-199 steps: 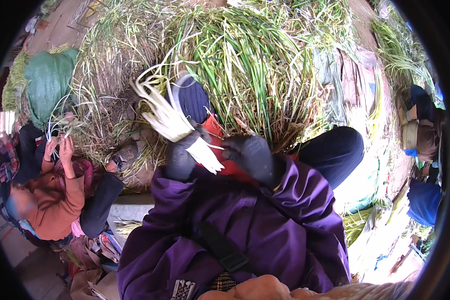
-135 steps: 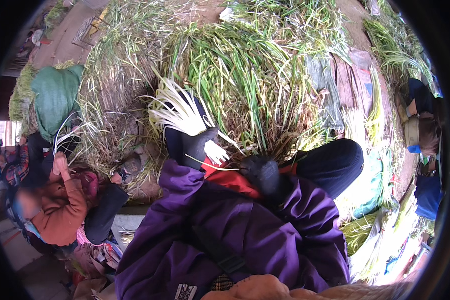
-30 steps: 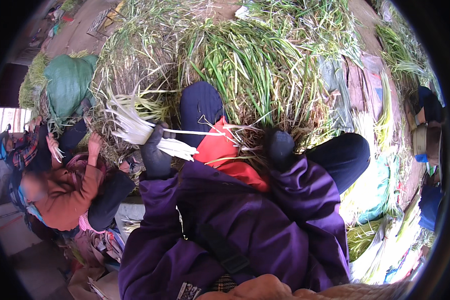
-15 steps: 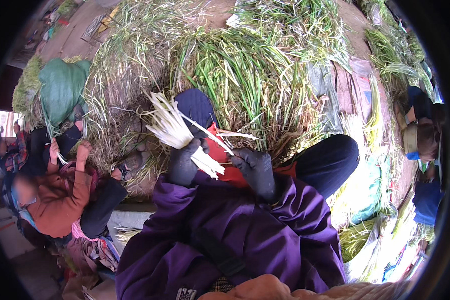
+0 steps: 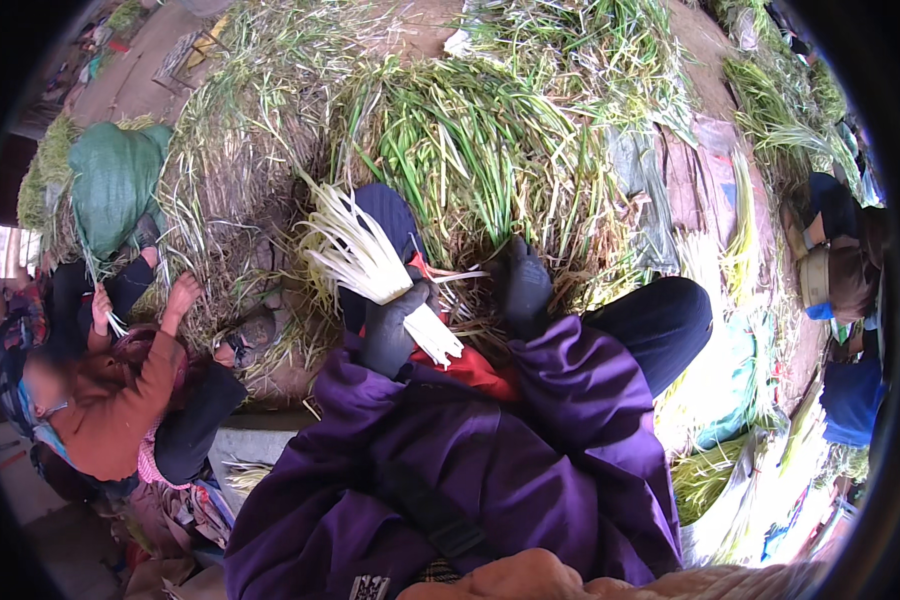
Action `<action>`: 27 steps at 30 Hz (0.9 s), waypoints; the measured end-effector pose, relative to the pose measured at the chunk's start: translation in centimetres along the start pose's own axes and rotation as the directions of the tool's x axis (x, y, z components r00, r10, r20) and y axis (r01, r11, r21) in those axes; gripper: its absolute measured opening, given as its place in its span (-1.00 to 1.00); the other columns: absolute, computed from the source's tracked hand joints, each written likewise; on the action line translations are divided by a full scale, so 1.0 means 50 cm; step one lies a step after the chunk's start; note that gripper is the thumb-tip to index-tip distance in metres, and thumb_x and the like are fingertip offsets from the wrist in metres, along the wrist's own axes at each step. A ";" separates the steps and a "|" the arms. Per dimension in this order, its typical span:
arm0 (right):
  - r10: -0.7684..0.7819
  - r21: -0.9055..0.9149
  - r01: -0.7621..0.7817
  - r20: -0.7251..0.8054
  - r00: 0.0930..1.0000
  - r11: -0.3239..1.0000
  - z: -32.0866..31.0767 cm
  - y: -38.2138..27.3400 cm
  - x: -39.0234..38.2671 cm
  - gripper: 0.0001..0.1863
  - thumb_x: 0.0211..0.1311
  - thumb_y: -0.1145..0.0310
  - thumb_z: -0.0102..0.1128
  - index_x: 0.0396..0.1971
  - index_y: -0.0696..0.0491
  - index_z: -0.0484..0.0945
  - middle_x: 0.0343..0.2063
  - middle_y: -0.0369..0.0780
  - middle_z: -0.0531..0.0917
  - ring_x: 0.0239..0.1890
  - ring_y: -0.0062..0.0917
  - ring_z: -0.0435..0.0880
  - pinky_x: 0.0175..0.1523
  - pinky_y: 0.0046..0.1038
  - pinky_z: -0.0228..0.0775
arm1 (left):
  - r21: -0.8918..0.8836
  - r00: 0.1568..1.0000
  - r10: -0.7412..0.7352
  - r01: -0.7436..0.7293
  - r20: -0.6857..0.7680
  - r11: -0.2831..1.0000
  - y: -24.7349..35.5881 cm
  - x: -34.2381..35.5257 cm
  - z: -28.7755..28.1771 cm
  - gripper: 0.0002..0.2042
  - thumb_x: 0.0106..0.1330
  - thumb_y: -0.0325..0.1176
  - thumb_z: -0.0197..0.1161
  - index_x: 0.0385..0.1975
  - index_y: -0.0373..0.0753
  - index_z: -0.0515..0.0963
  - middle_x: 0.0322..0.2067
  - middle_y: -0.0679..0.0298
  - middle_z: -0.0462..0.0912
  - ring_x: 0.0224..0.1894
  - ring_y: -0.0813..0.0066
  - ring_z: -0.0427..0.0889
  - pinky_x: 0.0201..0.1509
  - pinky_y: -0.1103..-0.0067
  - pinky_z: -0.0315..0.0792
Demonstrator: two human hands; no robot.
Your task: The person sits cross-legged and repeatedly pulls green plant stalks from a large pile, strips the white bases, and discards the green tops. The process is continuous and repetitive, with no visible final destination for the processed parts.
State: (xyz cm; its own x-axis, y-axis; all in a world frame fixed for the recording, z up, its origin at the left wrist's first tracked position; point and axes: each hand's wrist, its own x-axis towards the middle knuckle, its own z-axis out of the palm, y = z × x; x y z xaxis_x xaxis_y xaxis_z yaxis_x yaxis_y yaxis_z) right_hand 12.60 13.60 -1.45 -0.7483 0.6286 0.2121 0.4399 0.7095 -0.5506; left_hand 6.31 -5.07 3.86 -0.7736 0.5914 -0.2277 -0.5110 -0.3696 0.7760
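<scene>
My left hand [image 5: 398, 325], in a dark glove, is closed round a bundle of pale stalks [image 5: 355, 250]. The cut-looking white ends point down toward my lap and the loose ends fan out up and left. My right hand [image 5: 526, 285], gloved too, reaches forward to the near edge of a big heap of green leafy stalks [image 5: 470, 130]. Its fingers are stretched toward the heap with nothing visible in them; the tips are partly lost against the dark stalks. Between my hands one thin pale stalk [image 5: 462, 275] sticks out over red cloth [image 5: 475, 375] by my knees.
Left of me a person in an orange-brown top [image 5: 120, 420] sits holding a few pale stalks, near a green sack [image 5: 120, 185]. Dry stalks [image 5: 240, 200] lie between us. To the right are pale stalks on sheeting [image 5: 705, 260] and another person's dark sleeve [image 5: 850, 235].
My right hand has let go of a long thin stalk and moved forward to the heap. The bundle in my left hand has shifted slightly right. The person at left has lowered one hand.
</scene>
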 end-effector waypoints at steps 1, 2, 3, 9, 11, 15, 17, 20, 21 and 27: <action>-0.017 0.214 -0.006 0.104 0.994 0.977 0.010 0.001 -0.004 -0.73 0.11 0.31 0.21 -0.20 0.05 0.49 -0.52 -0.08 0.57 -0.51 -0.14 0.60 -0.43 -0.18 0.42 | -0.010 1.000 0.008 -0.008 0.008 1.000 0.000 0.000 -0.002 -0.78 0.25 -0.50 0.16 -0.12 -0.30 0.39 -0.38 0.17 0.56 -0.34 0.42 0.55 -0.21 0.53 0.46; 0.000 0.395 -0.109 0.268 0.963 0.912 0.018 -0.002 -0.015 -0.73 0.12 0.31 0.19 -0.18 0.06 0.47 -0.50 -0.07 0.57 -0.50 -0.14 0.60 -0.43 -0.17 0.42 | -0.001 1.000 0.002 -0.002 -0.001 1.000 -0.001 0.000 -0.005 -0.78 0.25 -0.50 0.15 -0.12 -0.30 0.39 -0.38 0.17 0.56 -0.34 0.42 0.55 -0.21 0.53 0.46; -0.057 0.287 -0.031 0.293 0.954 0.957 0.025 -0.011 -0.035 -0.73 0.15 0.31 0.15 -0.17 0.06 0.46 -0.46 -0.07 0.56 -0.48 -0.14 0.60 -0.41 -0.17 0.44 | 0.006 1.000 -0.005 0.005 -0.008 1.000 -0.003 0.001 -0.008 -0.78 0.26 -0.50 0.15 -0.12 -0.30 0.39 -0.38 0.17 0.55 -0.34 0.41 0.55 -0.21 0.53 0.46; -0.405 0.067 0.414 0.394 0.825 0.908 0.033 -0.033 -0.107 -0.69 0.19 0.26 -0.02 -0.09 0.04 0.43 -0.31 -0.03 0.52 -0.43 -0.15 0.61 -0.42 -0.17 0.44 | -0.024 0.998 -0.055 0.054 -0.033 0.998 -0.018 0.005 -0.024 -0.77 0.24 -0.51 0.16 -0.11 -0.30 0.40 -0.39 0.16 0.54 -0.35 0.38 0.55 -0.23 0.54 0.46; -0.334 -0.134 0.497 0.590 0.735 0.857 0.028 -0.033 -0.104 -0.64 0.14 0.25 0.02 -0.07 0.06 0.43 -0.24 -0.04 0.50 -0.40 -0.15 0.59 -0.40 -0.16 0.43 | -0.062 0.996 -0.062 0.058 -0.071 0.996 -0.023 0.010 -0.027 -0.77 0.22 -0.53 0.18 -0.13 -0.32 0.41 -0.40 0.15 0.55 -0.39 0.39 0.55 -0.27 0.54 0.46; -0.382 -0.062 0.458 0.460 0.802 0.887 0.000 -0.035 -0.090 -0.56 0.07 0.26 0.10 -0.02 0.08 0.43 -0.16 -0.08 0.49 -0.22 -0.15 0.54 -0.24 -0.17 0.41 | -0.043 0.997 -0.048 0.045 -0.066 0.998 -0.025 0.015 -0.032 -0.77 0.20 -0.55 0.20 -0.15 -0.32 0.42 -0.43 0.14 0.56 -0.41 0.39 0.55 -0.29 0.53 0.46; -0.324 0.069 0.318 0.270 0.906 0.946 -0.006 -0.038 -0.077 -0.51 0.03 0.25 0.15 0.02 0.07 0.44 -0.08 -0.05 0.48 -0.14 -0.13 0.50 -0.12 -0.15 0.41 | -0.023 0.998 -0.034 0.033 -0.056 0.999 -0.025 0.015 -0.033 -0.77 0.20 -0.55 0.19 -0.15 -0.30 0.42 -0.43 0.14 0.56 -0.39 0.39 0.55 -0.27 0.52 0.46; -0.266 0.119 0.242 0.282 0.922 0.963 0.005 -0.044 -0.062 -0.35 0.02 0.30 0.20 0.18 0.12 0.30 0.01 0.03 0.42 -0.04 -0.09 0.46 0.00 -0.12 0.38 | -0.012 0.996 -0.030 0.029 -0.090 1.000 -0.026 0.014 -0.035 -0.76 0.19 -0.55 0.20 -0.15 -0.30 0.42 -0.43 0.14 0.56 -0.40 0.38 0.55 -0.27 0.52 0.46; -0.290 0.121 0.267 0.257 0.922 0.956 0.016 -0.045 -0.059 -0.34 0.04 0.31 0.18 0.20 0.14 0.27 0.02 0.03 0.41 -0.02 -0.10 0.45 0.00 -0.12 0.38 | -0.008 0.996 -0.033 0.033 -0.088 0.999 -0.026 0.014 -0.036 -0.76 0.19 -0.56 0.20 -0.14 -0.30 0.42 -0.43 0.14 0.56 -0.40 0.38 0.55 -0.27 0.52 0.46; -0.611 0.119 0.613 0.347 0.711 0.781 0.048 -0.010 -0.110 -0.50 0.09 0.31 0.09 0.07 0.11 0.35 -0.24 -0.07 0.54 -0.20 -0.21 0.57 -0.15 -0.17 0.44 | -0.071 0.992 -0.046 0.038 -0.114 0.997 -0.033 0.015 -0.044 -0.76 0.17 -0.57 0.21 -0.15 -0.33 0.42 -0.43 0.14 0.57 -0.45 0.39 0.56 -0.35 0.52 0.49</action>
State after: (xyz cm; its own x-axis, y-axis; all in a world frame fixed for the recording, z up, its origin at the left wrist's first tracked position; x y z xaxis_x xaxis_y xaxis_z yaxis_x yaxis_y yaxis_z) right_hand 15.30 9.04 -4.25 -0.9736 -0.0971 0.2068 -0.1741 0.9014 -0.3965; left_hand 5.74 -5.59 1.13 -0.7868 0.5222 -0.3291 -0.5656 -0.3966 0.7230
